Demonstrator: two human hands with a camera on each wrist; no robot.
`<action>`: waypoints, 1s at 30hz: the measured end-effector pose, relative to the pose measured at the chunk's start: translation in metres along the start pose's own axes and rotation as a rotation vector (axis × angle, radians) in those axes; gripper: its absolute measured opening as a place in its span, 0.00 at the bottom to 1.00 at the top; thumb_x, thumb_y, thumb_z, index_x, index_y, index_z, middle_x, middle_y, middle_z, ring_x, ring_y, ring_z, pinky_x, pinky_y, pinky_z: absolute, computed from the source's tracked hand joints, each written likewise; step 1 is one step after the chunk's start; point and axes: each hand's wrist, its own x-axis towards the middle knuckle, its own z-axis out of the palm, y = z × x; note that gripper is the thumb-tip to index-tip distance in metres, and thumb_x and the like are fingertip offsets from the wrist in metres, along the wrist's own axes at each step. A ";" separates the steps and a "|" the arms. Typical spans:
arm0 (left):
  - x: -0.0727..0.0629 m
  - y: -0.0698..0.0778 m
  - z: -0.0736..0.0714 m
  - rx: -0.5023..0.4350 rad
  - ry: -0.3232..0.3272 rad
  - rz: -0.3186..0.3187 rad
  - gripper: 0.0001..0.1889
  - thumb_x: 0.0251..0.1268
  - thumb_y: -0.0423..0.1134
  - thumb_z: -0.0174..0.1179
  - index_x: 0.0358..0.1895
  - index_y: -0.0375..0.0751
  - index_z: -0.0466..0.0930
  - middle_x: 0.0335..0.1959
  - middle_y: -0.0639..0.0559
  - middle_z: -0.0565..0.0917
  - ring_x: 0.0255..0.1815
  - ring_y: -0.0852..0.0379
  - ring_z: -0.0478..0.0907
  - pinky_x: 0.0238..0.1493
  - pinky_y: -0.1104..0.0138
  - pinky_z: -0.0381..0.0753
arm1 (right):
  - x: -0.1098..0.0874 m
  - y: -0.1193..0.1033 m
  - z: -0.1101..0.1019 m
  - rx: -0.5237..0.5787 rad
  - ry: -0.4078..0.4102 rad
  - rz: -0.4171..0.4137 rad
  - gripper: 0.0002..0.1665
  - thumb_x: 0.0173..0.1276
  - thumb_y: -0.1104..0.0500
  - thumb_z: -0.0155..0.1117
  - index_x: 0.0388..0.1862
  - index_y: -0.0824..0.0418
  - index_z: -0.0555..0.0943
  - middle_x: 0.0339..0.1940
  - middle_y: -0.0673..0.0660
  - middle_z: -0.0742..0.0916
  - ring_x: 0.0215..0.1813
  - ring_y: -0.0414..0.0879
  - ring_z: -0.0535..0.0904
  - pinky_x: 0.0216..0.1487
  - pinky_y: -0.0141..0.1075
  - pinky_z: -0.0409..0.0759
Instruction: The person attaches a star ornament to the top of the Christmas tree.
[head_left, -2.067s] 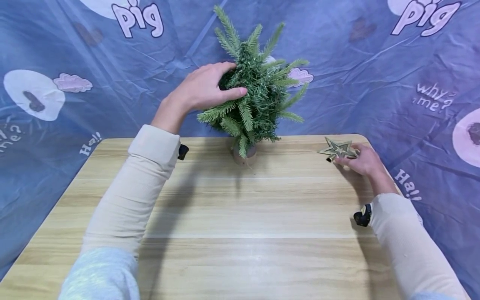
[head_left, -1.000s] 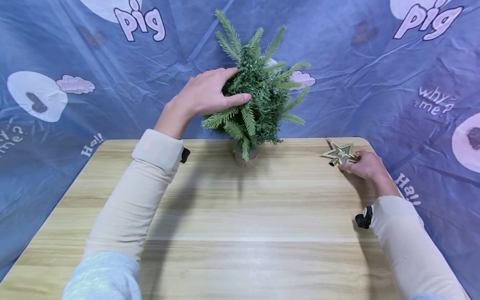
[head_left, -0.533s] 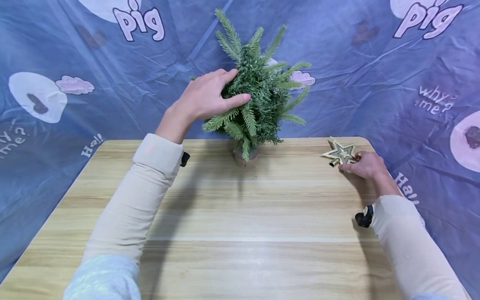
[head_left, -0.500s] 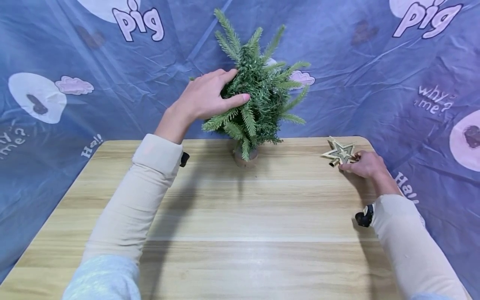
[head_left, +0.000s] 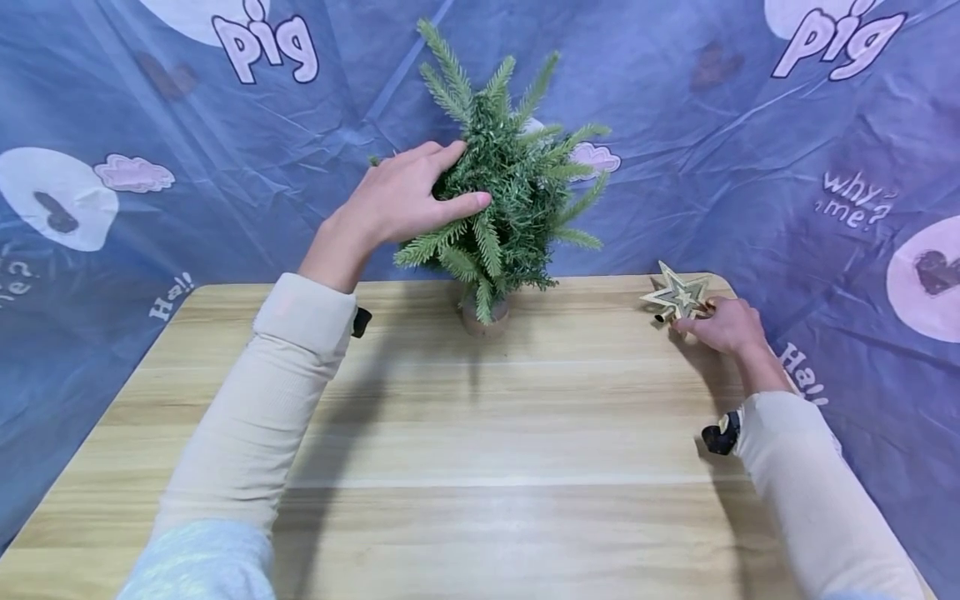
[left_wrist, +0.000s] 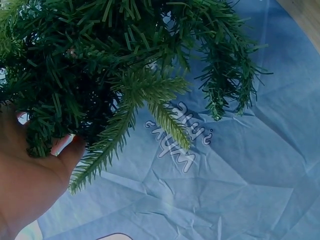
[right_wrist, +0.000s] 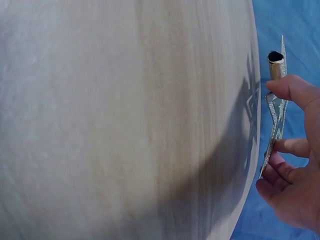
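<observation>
A small artificial Christmas tree (head_left: 517,183) stands upright at the table's back edge, its round base (head_left: 485,321) partly under branches. On its left side my left hand (head_left: 405,187) grips the foliage, thumb in front; the other fingertips are hidden among the branches. The left wrist view shows green sprigs (left_wrist: 125,90) beside that hand. At the back right corner my right hand (head_left: 727,321) pinches a gold star tree topper (head_left: 680,293) between thumb and fingers. In the right wrist view the star (right_wrist: 278,117) appears edge-on above the table, its hollow socket (right_wrist: 275,67) facing the camera.
The light wooden table (head_left: 525,417) reaches from the front to the backdrop. A blue printed cloth (head_left: 315,150) hangs close behind the table and along both sides. Black wrist cameras (head_left: 722,433) sit on both cuffs.
In my right hand the star has tilted more upright and risen slightly. My left hand keeps its hold on the tree. The head view has shifted a little.
</observation>
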 end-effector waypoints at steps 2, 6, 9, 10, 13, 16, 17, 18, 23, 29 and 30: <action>0.000 0.000 0.000 0.007 -0.002 0.000 0.51 0.66 0.77 0.43 0.83 0.48 0.47 0.79 0.45 0.60 0.77 0.45 0.59 0.71 0.40 0.61 | -0.002 -0.002 0.000 0.003 0.018 0.007 0.40 0.66 0.36 0.66 0.54 0.73 0.76 0.48 0.81 0.80 0.47 0.74 0.74 0.46 0.62 0.74; 0.000 0.000 0.001 0.019 -0.007 0.002 0.51 0.66 0.78 0.43 0.83 0.49 0.45 0.79 0.46 0.61 0.76 0.44 0.60 0.70 0.40 0.63 | -0.003 -0.005 -0.002 0.009 0.040 0.010 0.44 0.67 0.35 0.65 0.59 0.74 0.75 0.42 0.76 0.81 0.44 0.69 0.73 0.41 0.57 0.73; 0.001 0.000 0.001 0.026 -0.012 0.002 0.51 0.66 0.78 0.42 0.83 0.50 0.44 0.79 0.46 0.60 0.76 0.44 0.60 0.69 0.40 0.63 | -0.003 -0.006 -0.003 0.027 0.049 0.014 0.48 0.68 0.34 0.63 0.65 0.75 0.72 0.44 0.76 0.79 0.48 0.72 0.69 0.46 0.62 0.71; 0.001 0.000 0.001 0.027 -0.013 0.002 0.51 0.66 0.78 0.42 0.83 0.50 0.44 0.79 0.46 0.60 0.76 0.44 0.60 0.69 0.40 0.63 | -0.003 -0.007 -0.003 0.031 0.054 0.014 0.49 0.68 0.34 0.63 0.66 0.75 0.71 0.46 0.78 0.78 0.50 0.73 0.67 0.49 0.64 0.69; 0.001 -0.001 0.001 0.033 -0.018 -0.003 0.51 0.66 0.78 0.42 0.84 0.51 0.43 0.80 0.46 0.59 0.77 0.44 0.59 0.70 0.40 0.61 | -0.004 -0.011 -0.004 0.047 0.067 0.015 0.49 0.68 0.34 0.63 0.66 0.76 0.71 0.50 0.78 0.77 0.54 0.75 0.64 0.53 0.66 0.66; 0.001 -0.001 0.002 0.037 -0.020 -0.006 0.52 0.66 0.78 0.41 0.84 0.51 0.43 0.80 0.46 0.59 0.77 0.44 0.58 0.71 0.40 0.61 | -0.005 -0.015 -0.005 0.051 0.079 0.012 0.51 0.68 0.34 0.63 0.70 0.76 0.68 0.56 0.81 0.73 0.58 0.77 0.62 0.56 0.67 0.64; 0.001 -0.001 0.002 0.038 -0.019 -0.007 0.52 0.65 0.78 0.41 0.84 0.51 0.43 0.80 0.46 0.59 0.77 0.44 0.59 0.71 0.40 0.61 | -0.005 -0.016 -0.005 0.049 0.084 0.010 0.52 0.68 0.35 0.63 0.70 0.77 0.67 0.58 0.82 0.72 0.59 0.77 0.61 0.57 0.67 0.63; 0.001 -0.001 0.002 0.038 -0.018 -0.006 0.52 0.66 0.78 0.41 0.84 0.51 0.43 0.79 0.46 0.59 0.77 0.45 0.59 0.70 0.40 0.62 | -0.005 -0.018 -0.006 0.048 0.087 0.008 0.53 0.68 0.35 0.63 0.71 0.77 0.66 0.60 0.83 0.71 0.60 0.78 0.60 0.58 0.67 0.63; 0.001 -0.001 0.002 0.039 -0.015 -0.002 0.51 0.66 0.78 0.41 0.84 0.50 0.43 0.79 0.46 0.60 0.77 0.44 0.59 0.70 0.40 0.63 | -0.007 -0.023 -0.007 0.038 0.103 0.004 0.55 0.68 0.36 0.63 0.73 0.78 0.63 0.63 0.85 0.66 0.63 0.79 0.58 0.60 0.67 0.62; 0.001 -0.002 0.003 0.041 -0.014 -0.002 0.51 0.66 0.78 0.41 0.84 0.50 0.44 0.79 0.45 0.59 0.77 0.44 0.59 0.70 0.39 0.62 | -0.008 -0.027 -0.008 0.036 0.141 -0.016 0.54 0.67 0.35 0.65 0.75 0.74 0.63 0.62 0.84 0.66 0.62 0.79 0.58 0.59 0.67 0.62; 0.001 -0.002 0.003 0.042 -0.014 -0.002 0.51 0.66 0.78 0.41 0.84 0.50 0.44 0.79 0.45 0.59 0.77 0.44 0.59 0.70 0.39 0.62 | -0.008 -0.028 -0.008 0.039 0.144 -0.017 0.55 0.67 0.35 0.65 0.75 0.74 0.63 0.62 0.84 0.66 0.62 0.79 0.58 0.58 0.67 0.62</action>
